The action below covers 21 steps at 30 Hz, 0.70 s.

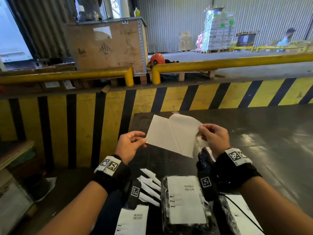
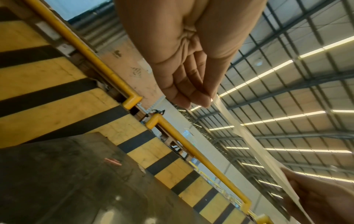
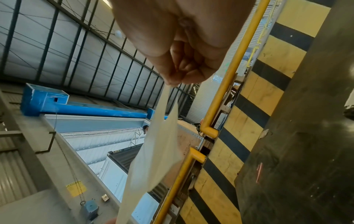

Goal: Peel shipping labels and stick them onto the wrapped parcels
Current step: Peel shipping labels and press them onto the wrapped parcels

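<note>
I hold a white label sheet (image 1: 171,134) in the air above the dark table (image 1: 262,133). My left hand (image 1: 144,140) pinches its near-left corner. My right hand (image 1: 201,130) pinches its right edge, where one layer curls up away from the other. In the left wrist view my left hand (image 2: 208,100) grips the sheet (image 2: 249,144) edge-on. The right wrist view shows my right hand (image 3: 174,82) pinching the top of the sheet (image 3: 159,148). A black-wrapped parcel (image 1: 184,200) bearing a white label lies near me, with another parcel (image 1: 237,216) to its right.
Torn white paper strips (image 1: 149,187) lie left of the parcels, and a third labelled parcel (image 1: 133,221) sits at the bottom edge. A yellow-and-black striped wall (image 1: 110,124) with yellow rails (image 1: 220,64) stands behind the table. Stacked boards (image 1: 15,155) are on the left.
</note>
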Each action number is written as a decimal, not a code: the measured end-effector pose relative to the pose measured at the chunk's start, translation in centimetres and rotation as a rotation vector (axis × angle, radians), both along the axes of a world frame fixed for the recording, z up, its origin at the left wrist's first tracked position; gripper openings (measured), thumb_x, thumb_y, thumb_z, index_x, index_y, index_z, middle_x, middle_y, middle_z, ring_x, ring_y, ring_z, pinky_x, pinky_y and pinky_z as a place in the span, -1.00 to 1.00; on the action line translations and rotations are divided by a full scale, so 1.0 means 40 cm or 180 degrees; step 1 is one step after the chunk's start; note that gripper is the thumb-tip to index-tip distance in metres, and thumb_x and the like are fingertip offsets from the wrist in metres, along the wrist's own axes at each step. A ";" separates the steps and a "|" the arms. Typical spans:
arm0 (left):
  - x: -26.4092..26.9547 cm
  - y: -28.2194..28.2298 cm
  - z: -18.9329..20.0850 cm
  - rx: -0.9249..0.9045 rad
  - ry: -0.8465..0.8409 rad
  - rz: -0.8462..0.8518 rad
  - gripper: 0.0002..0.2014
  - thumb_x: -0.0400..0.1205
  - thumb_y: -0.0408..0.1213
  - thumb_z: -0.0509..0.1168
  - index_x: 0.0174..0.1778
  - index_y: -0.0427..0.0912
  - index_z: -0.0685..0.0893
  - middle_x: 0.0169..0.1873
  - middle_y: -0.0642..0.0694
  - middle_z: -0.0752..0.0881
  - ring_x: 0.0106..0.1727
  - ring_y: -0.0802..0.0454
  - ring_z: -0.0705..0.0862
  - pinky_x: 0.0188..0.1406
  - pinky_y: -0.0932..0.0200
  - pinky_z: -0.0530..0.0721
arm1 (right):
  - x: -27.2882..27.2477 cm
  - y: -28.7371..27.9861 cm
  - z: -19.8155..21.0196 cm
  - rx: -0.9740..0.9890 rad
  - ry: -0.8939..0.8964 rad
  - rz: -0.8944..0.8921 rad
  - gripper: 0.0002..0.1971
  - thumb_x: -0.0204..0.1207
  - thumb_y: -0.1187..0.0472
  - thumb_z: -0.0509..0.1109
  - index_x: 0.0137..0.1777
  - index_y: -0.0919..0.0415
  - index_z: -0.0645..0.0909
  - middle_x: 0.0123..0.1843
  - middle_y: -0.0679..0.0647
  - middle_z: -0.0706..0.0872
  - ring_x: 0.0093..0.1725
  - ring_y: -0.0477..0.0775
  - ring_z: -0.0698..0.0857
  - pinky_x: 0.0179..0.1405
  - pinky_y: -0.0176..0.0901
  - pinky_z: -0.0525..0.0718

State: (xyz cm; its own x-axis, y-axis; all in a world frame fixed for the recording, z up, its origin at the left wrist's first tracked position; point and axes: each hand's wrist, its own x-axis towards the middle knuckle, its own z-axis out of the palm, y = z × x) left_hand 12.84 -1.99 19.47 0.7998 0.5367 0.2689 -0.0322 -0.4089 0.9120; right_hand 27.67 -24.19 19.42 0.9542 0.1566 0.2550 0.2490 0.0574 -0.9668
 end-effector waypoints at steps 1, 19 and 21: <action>-0.002 0.005 -0.006 -0.0042 0.0002 0.0063 -0.82 0.56 -0.46 0.34 -0.03 -0.08 0.66 -0.21 -0.04 0.77 -0.29 0.20 0.76 -0.17 0.35 0.71 | 0.013 -0.008 -0.003 0.0009 -0.0007 -0.0058 -0.97 0.48 0.30 0.43 -0.16 0.21 0.69 -0.33 0.08 0.68 -0.31 0.02 0.60 -0.20 -0.13 0.63; -0.132 0.417 -0.061 -0.0337 0.0521 0.0840 -0.78 0.56 -0.55 0.30 0.12 -0.45 0.66 -0.04 -0.33 0.71 -0.23 -0.04 0.68 -0.04 0.12 0.65 | 0.096 0.260 0.038 -0.1151 -0.0231 0.0117 -0.90 0.48 0.24 0.41 -0.26 0.15 0.67 -0.33 0.03 0.69 -0.33 -0.03 0.66 -0.13 -0.09 0.65; -0.134 0.438 -0.068 -0.0272 0.0595 0.0709 -0.79 0.57 -0.53 0.30 0.11 -0.44 0.66 -0.06 -0.31 0.72 -0.21 -0.06 0.69 0.03 0.02 0.68 | 0.088 0.333 0.019 -0.1808 -0.0254 0.0437 -0.90 0.48 0.23 0.41 -0.26 0.16 0.69 -0.32 0.05 0.70 -0.34 -0.07 0.66 -0.16 -0.14 0.64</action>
State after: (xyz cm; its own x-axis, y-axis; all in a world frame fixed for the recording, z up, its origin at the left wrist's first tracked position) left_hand 7.49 15.53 16.76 0.6913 0.7188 0.0742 0.2214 -0.3085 0.9251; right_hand 31.18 -10.86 20.19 0.8967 0.4105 0.1654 0.3493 -0.4270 -0.8341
